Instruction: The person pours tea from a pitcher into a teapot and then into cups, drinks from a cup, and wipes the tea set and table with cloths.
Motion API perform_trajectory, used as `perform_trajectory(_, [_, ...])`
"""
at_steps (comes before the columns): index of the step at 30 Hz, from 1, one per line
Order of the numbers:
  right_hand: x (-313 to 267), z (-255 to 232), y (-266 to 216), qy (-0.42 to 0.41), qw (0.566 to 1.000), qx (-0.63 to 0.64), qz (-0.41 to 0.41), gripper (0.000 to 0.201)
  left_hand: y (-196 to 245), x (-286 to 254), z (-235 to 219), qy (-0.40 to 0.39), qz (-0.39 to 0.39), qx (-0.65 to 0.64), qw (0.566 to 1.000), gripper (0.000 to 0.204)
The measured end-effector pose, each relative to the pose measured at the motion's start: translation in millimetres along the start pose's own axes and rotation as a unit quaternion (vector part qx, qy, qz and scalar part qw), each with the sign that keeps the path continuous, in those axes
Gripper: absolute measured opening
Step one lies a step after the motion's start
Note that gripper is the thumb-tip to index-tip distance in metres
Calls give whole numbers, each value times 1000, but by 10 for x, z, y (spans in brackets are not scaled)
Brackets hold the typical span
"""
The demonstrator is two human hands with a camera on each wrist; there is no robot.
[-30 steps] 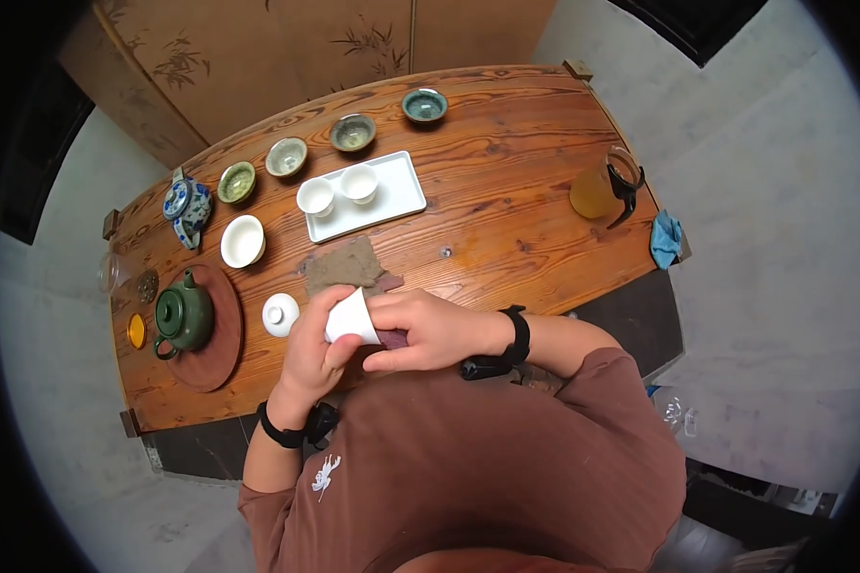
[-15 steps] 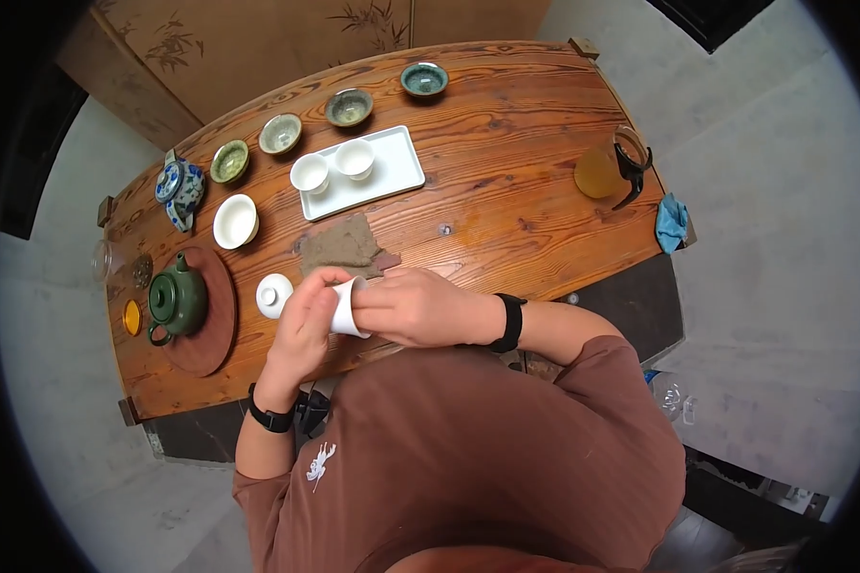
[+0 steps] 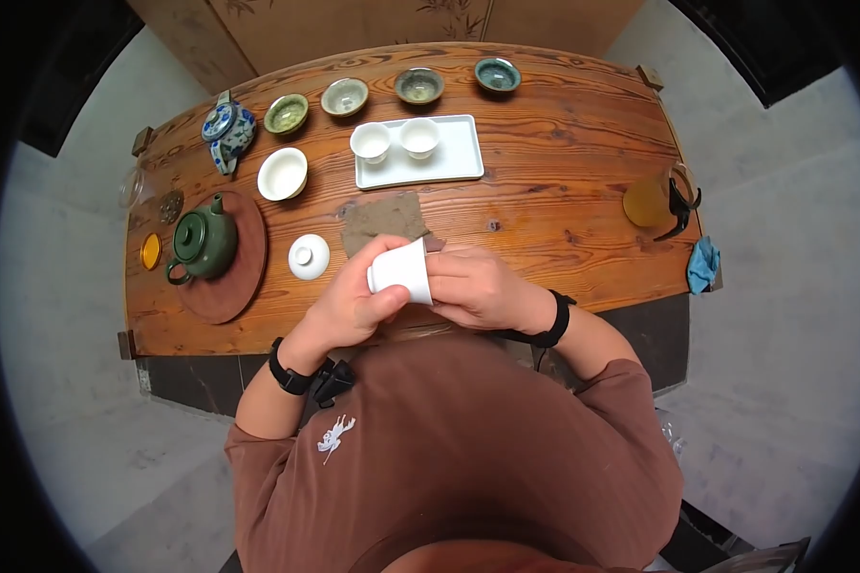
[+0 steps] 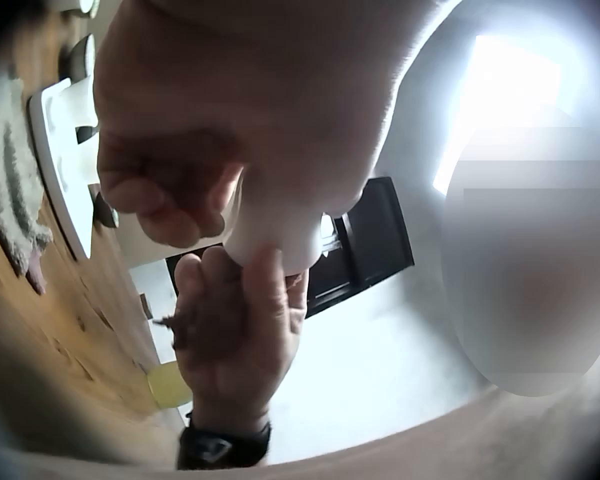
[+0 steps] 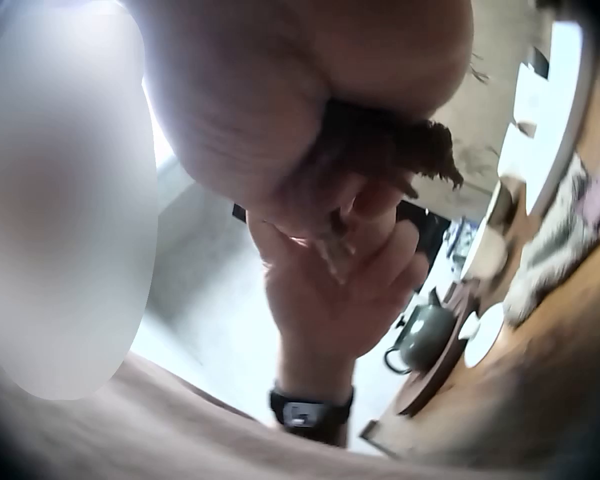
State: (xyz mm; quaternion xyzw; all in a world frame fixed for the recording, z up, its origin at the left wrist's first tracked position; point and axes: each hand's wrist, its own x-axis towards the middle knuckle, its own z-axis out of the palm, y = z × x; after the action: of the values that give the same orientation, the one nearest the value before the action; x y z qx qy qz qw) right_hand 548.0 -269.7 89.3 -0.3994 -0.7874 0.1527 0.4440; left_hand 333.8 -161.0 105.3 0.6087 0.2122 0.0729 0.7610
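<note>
In the head view my left hand (image 3: 354, 301) grips a white cup (image 3: 403, 270), tipped on its side with its mouth toward the right. My right hand (image 3: 480, 288) is at that mouth, its fingertips hidden inside. A bunched dark cloth (image 5: 380, 145) is held in the right hand's curled fingers, as the right wrist view shows. In the left wrist view the cloth (image 4: 215, 335) lies against the right palm, and the right thumb is on the cup's rim. Left of the hands, a white lid (image 3: 309, 257) lies on the table.
A folded brown cloth (image 3: 382, 218) lies just beyond the hands. Behind it, a white tray (image 3: 459, 158) bears two white cups. Several bowls line the back. A green teapot (image 3: 205, 239) stands on a round board at left, a glass pitcher (image 3: 648, 201) at right.
The cup has turned between the hands, its side now showing more fully. The right fingers have shifted at its mouth. The head view has swung, moving the table rightward in frame.
</note>
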Motion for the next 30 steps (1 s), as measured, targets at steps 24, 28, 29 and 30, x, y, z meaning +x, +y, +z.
perform_trajectory(24, [-87,-257,-160,-87,791,481,368,36,-10,59,29,33,238,453,858,73])
perform_trajectory(28, [-123,-277,-183,-71,804,458,372,30,38,44,86,41,256,445,857,75])
perform_trajectory(29, [-100,-268,-247,-61,822,423,376,28,103,33,136,55,234,411,879,75])
perform_trajectory(30, [-82,-254,-282,-52,839,387,379,26,137,24,165,69,212,376,900,75])
